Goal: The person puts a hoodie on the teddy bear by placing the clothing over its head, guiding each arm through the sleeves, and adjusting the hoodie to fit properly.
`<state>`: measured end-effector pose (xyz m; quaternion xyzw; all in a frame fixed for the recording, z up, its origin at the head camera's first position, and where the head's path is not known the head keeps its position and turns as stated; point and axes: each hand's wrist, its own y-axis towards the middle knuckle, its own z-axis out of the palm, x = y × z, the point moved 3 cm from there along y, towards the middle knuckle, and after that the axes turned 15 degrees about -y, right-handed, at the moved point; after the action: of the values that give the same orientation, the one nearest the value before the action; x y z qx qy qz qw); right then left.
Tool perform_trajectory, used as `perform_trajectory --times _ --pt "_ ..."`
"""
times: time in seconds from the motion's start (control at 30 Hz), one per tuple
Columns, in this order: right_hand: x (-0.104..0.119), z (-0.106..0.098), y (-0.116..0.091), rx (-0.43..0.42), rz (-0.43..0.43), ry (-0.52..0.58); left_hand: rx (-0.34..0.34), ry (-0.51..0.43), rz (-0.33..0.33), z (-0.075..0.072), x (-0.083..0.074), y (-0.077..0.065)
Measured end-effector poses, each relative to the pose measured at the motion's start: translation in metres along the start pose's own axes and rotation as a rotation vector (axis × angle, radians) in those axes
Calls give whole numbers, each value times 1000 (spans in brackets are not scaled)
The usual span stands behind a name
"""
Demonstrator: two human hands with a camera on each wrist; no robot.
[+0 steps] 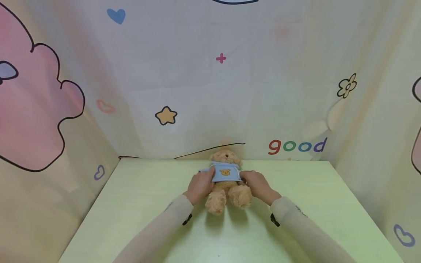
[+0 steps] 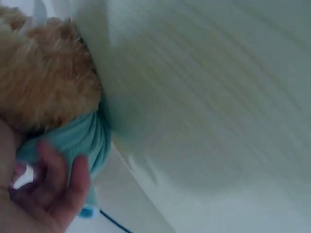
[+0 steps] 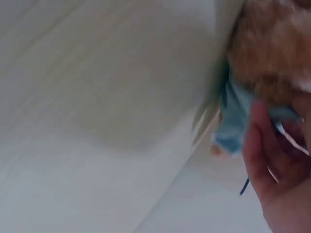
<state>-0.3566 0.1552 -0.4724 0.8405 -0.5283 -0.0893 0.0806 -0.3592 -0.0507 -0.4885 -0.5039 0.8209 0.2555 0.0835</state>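
Observation:
A light brown teddy bear (image 1: 227, 186) sits facing me at the back of the table, its legs toward me. It wears a light blue shirt (image 1: 225, 173) with a small bear face printed on the chest. My left hand (image 1: 201, 184) grips the shirt at its left side in the head view, thumb over the front. On the opposite side my right hand (image 1: 258, 184) holds the shirt's edge with bent fingers. The left wrist view has curled fingers (image 2: 73, 194) against the shirt's folds below brown fur (image 2: 48, 73). Similar bent fingers (image 3: 260, 150) meet the cloth in the right wrist view.
The pale green table (image 1: 148, 190) ends at a back curtain (image 1: 197, 91) printed with a star, a heart and the word "good". Printed cloth walls stand on the left (image 1: 33, 109) and right (image 1: 378, 146). The bear's head is close to the back curtain.

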Motion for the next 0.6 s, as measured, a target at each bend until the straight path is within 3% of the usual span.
perform_trajectory --times 0.1,0.17,0.23,0.43,0.53,0.6 --pt "-4 -3 -2 54 -60 21 70 -63 63 -4 2 -2" --pt "-5 -4 -1 65 -74 -14 75 -64 100 -5 3 -1" --pt "-2 -6 1 52 -60 -78 66 -38 87 -6 1 1" --pt "1 -5 2 -49 140 -186 -13 93 21 0 -11 2" --pt "3 -4 0 -111 124 -164 -59 138 8 1 -10 1" --pt "2 -3 -2 -116 86 -120 -51 133 -11 4 -4 -1"
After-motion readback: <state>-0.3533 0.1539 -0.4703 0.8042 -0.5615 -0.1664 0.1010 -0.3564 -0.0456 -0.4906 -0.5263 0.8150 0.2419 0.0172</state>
